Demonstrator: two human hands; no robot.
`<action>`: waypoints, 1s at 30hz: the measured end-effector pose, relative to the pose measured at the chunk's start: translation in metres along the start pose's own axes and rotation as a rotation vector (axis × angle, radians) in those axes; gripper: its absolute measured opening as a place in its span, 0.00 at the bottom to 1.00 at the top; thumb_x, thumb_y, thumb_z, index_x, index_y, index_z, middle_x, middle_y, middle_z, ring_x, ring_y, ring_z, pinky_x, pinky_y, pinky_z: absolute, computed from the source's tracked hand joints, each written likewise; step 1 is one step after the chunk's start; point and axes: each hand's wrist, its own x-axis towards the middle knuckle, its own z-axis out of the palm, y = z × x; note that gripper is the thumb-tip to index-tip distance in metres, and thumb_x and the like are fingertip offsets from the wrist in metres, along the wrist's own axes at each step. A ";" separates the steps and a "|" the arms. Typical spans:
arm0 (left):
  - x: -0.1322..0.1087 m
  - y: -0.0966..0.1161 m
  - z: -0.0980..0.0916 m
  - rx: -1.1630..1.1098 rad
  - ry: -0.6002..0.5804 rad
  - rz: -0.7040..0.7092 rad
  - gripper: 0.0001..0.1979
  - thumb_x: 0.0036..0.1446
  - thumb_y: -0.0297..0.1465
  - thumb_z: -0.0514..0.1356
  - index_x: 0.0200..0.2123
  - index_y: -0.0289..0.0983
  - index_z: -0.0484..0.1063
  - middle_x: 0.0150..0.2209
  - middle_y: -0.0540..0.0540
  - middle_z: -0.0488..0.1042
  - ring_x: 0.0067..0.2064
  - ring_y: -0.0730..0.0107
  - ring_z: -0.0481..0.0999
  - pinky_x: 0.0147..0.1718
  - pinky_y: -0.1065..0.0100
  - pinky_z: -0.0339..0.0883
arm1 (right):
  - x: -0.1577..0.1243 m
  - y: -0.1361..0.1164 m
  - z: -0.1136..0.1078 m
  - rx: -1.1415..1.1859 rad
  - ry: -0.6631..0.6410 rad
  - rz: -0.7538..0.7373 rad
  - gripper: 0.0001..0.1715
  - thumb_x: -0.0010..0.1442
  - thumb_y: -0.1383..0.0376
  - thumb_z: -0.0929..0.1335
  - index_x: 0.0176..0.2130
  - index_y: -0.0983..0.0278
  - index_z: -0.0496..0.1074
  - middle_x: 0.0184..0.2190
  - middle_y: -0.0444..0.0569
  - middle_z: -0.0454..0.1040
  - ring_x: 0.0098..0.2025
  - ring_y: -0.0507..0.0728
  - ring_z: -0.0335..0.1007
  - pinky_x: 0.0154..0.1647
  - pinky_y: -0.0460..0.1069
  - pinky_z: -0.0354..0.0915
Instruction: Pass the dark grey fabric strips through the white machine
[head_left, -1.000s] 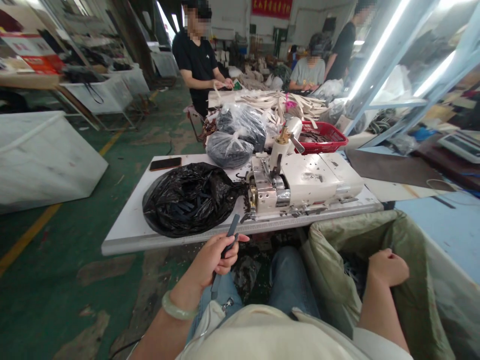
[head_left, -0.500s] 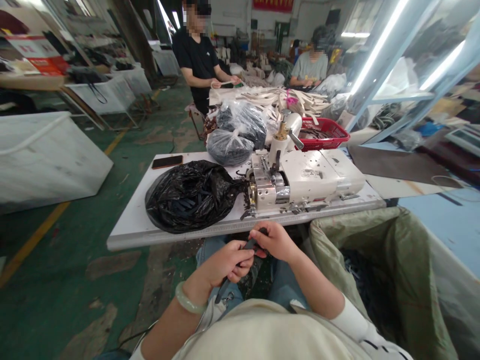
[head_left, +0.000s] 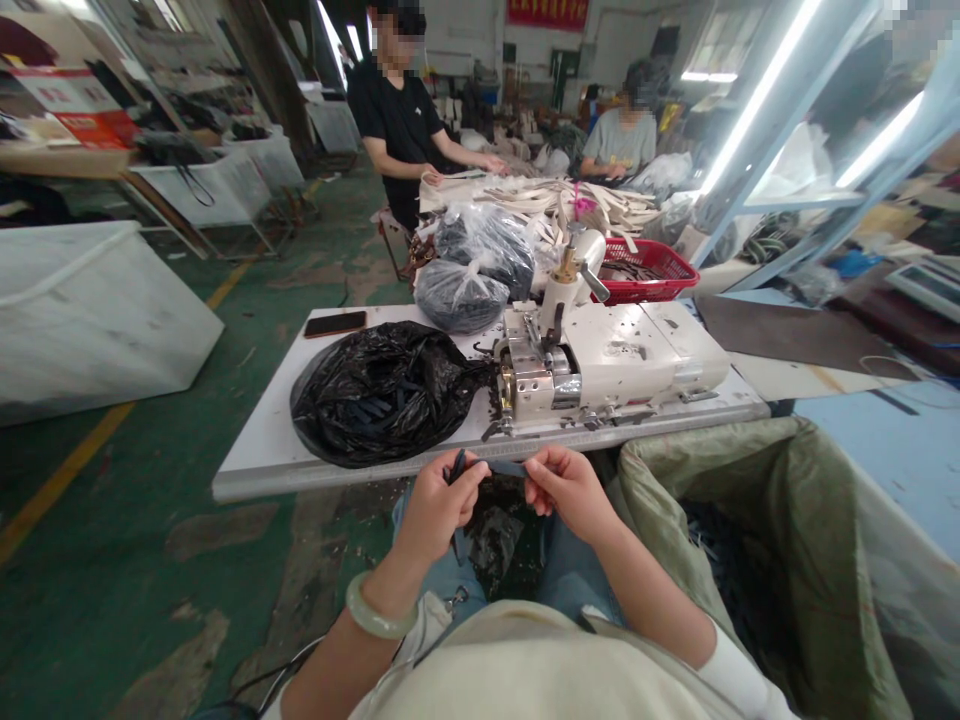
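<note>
A dark strip (head_left: 507, 467) is stretched between my two hands, just in front of the table edge and above my lap. My left hand (head_left: 441, 503) is closed around a bunched part of it, and an end hangs below the fist. The fingers of my right hand (head_left: 564, 492) pinch its other end. Beyond the hands stands a cream-coloured machine (head_left: 607, 350) with a metal roller head at its left end. Left of the machine lies an open black plastic bag (head_left: 390, 350) with dark strips inside.
A phone (head_left: 335, 323) lies at the table's (head_left: 259, 440) back left. Tied clear bags (head_left: 461, 295) and a red basket (head_left: 652, 275) stand behind the machine. An open green sack (head_left: 825, 500) is at my right. Two co-workers (head_left: 397, 110) are at the far side with pale strips.
My hands have moved apart, and the strip between them now lies level and taut. Earlier they were close together with the strip slanting down. The standing co-worker's hands have spread wider.
</note>
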 end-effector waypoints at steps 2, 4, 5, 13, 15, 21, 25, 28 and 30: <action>0.001 0.000 -0.001 0.022 -0.007 0.024 0.14 0.52 0.39 0.62 0.29 0.38 0.61 0.15 0.61 0.50 0.15 0.85 0.45 0.12 0.80 0.39 | -0.003 -0.002 -0.002 -0.033 -0.225 0.099 0.20 0.56 0.51 0.70 0.31 0.66 0.66 0.22 0.47 0.75 0.19 0.49 0.68 0.19 0.41 0.62; 0.001 0.000 -0.003 0.041 -0.025 0.031 0.14 0.52 0.39 0.62 0.29 0.39 0.61 0.15 0.61 0.50 0.14 0.84 0.46 0.12 0.79 0.39 | -0.003 -0.004 0.000 -0.014 -0.424 0.173 0.21 0.56 0.51 0.70 0.36 0.66 0.67 0.24 0.48 0.76 0.23 0.51 0.71 0.23 0.42 0.65; 0.001 0.001 -0.003 0.048 -0.033 0.031 0.13 0.52 0.39 0.62 0.29 0.39 0.61 0.15 0.61 0.50 0.14 0.84 0.46 0.12 0.79 0.39 | -0.003 -0.004 0.003 0.013 -0.492 0.194 0.22 0.56 0.50 0.70 0.38 0.67 0.67 0.25 0.48 0.76 0.24 0.51 0.72 0.25 0.43 0.66; -0.001 0.008 -0.008 0.023 0.032 -0.037 0.16 0.50 0.42 0.64 0.32 0.35 0.68 0.14 0.61 0.49 0.14 0.85 0.46 0.13 0.79 0.38 | 0.017 0.005 0.007 0.167 -0.396 0.200 0.23 0.60 0.48 0.65 0.33 0.66 0.66 0.19 0.46 0.73 0.15 0.50 0.66 0.13 0.40 0.56; -0.002 0.009 -0.013 -0.004 0.043 -0.059 0.17 0.49 0.42 0.64 0.33 0.34 0.69 0.15 0.61 0.48 0.15 0.85 0.44 0.13 0.80 0.37 | 0.033 0.001 -0.007 0.156 -0.197 0.115 0.21 0.58 0.49 0.67 0.35 0.66 0.66 0.17 0.43 0.71 0.13 0.48 0.61 0.11 0.40 0.51; -0.003 0.005 -0.024 -0.106 0.030 -0.155 0.18 0.52 0.43 0.62 0.35 0.34 0.69 0.19 0.60 0.48 0.17 0.85 0.43 0.13 0.81 0.36 | 0.090 -0.023 -0.047 0.110 0.147 0.098 0.17 0.55 0.54 0.68 0.27 0.64 0.63 0.09 0.36 0.59 0.08 0.45 0.44 0.08 0.40 0.39; -0.003 0.003 -0.027 -0.120 0.036 -0.170 0.17 0.52 0.43 0.63 0.35 0.34 0.69 0.19 0.60 0.48 0.17 0.85 0.44 0.12 0.81 0.36 | 0.109 -0.031 -0.054 0.136 0.196 0.153 0.17 0.59 0.56 0.65 0.25 0.63 0.60 0.07 0.35 0.55 0.08 0.45 0.40 0.08 0.40 0.36; -0.003 0.004 -0.029 -0.116 0.042 -0.178 0.18 0.51 0.43 0.63 0.35 0.34 0.70 0.19 0.60 0.48 0.17 0.85 0.44 0.12 0.81 0.36 | 0.115 -0.035 -0.056 0.155 0.230 0.181 0.16 0.62 0.60 0.62 0.25 0.63 0.60 0.07 0.35 0.53 0.08 0.45 0.39 0.08 0.40 0.37; -0.004 0.005 -0.029 -0.109 0.050 -0.183 0.18 0.50 0.43 0.64 0.34 0.33 0.70 0.19 0.60 0.48 0.17 0.85 0.44 0.12 0.81 0.36 | 0.118 -0.037 -0.057 0.155 0.262 0.191 0.16 0.62 0.62 0.61 0.24 0.64 0.60 0.08 0.35 0.52 0.09 0.45 0.38 0.08 0.40 0.37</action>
